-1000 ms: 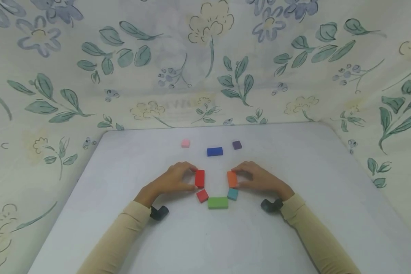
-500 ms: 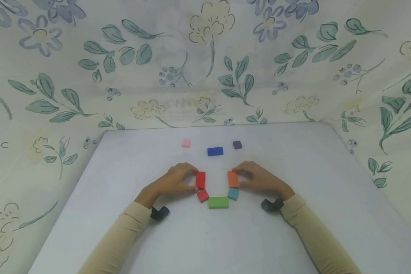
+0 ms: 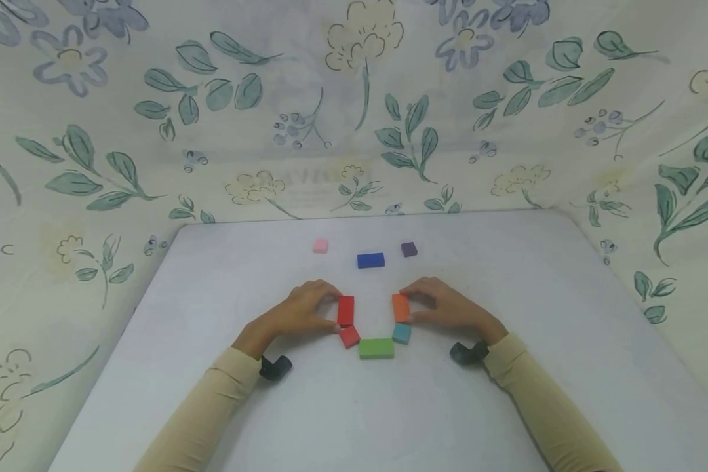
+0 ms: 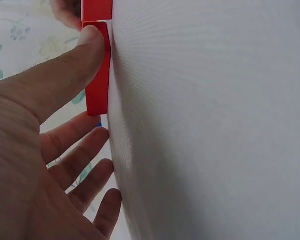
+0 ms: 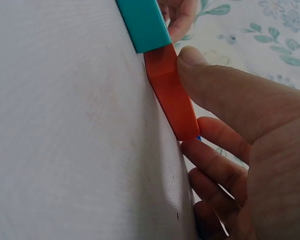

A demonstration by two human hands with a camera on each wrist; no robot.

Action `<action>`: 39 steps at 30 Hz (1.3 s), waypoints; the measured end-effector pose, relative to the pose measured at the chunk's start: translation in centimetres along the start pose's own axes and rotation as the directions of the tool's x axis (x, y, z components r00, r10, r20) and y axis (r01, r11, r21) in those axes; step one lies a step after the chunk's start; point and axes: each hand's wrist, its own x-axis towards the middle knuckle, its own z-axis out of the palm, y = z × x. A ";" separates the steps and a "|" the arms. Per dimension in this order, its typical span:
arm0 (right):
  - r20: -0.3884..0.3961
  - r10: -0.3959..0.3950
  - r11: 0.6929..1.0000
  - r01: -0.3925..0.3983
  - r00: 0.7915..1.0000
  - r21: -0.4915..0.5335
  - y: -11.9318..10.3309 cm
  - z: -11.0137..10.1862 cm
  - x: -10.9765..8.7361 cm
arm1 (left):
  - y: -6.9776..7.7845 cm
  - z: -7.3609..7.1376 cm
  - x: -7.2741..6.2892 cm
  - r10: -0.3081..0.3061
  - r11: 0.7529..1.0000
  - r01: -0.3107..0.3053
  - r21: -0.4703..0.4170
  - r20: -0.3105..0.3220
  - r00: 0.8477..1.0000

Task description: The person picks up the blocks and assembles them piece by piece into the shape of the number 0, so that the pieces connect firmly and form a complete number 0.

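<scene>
My left hand (image 3: 304, 308) pinches a long red block (image 3: 345, 311) lengthwise, thumb at its near end and index finger at its far end. In the left wrist view the thumb lies along that red block (image 4: 97, 75), whose near end meets a small red block (image 3: 349, 337). Opposite it, my right hand (image 3: 444, 306) grips an orange block (image 3: 400, 308) the same way. A teal block (image 5: 146, 25) sits against the orange one's near end in the right wrist view. Between the two small blocks, nearer to me, lies a green block (image 3: 376, 349). All rest on the white table.
Farther back lie a blue block (image 3: 370, 261), a small pink block (image 3: 320, 246) and a small dark purple block (image 3: 409, 249). A floral cloth (image 3: 354, 131) rises behind the white table (image 3: 366, 419).
The long red block has shifted slightly toward me, closing up to the small red block, with my left hand on it. My right hand and the orange block have stayed nearly still.
</scene>
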 end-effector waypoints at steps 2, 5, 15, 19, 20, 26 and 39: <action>-0.001 0.000 1.000 0.000 1.000 0.004 0.1 0.0 0.0 | 0.0 0.0 -0.1 -0.010 1.000 0.010 -0.003 0.005 1.000; -0.003 -0.008 1.000 0.008 1.000 0.003 0.1 0.1 0.1 | -0.1 -0.1 -0.2 -0.023 1.000 0.023 -0.015 0.017 1.000; -0.010 -0.019 1.000 0.019 1.000 -0.002 0.0 0.1 0.1 | -0.4 -0.3 -0.5 -0.025 0.999 0.026 -0.033 0.035 0.999; -0.011 -0.020 1.000 0.020 1.000 -0.003 -0.1 0.1 0.0 | -0.4 -0.3 -0.5 -0.021 0.999 0.022 -0.032 0.031 0.999; -0.012 -0.022 1.000 0.022 1.000 -0.004 -0.1 0.1 0.0 | -0.4 -0.3 -0.5 -0.021 0.999 0.022 -0.035 0.031 0.999; -0.013 -0.025 1.000 0.025 1.000 -0.011 0.0 0.1 0.0 | -0.5 -0.2 -0.4 -0.015 0.999 0.016 -0.049 0.031 0.999; -0.017 -0.016 1.000 0.015 1.000 -0.003 0.0 0.0 0.0 | -0.5 -0.1 -0.2 -0.006 0.999 0.007 -0.047 0.027 1.000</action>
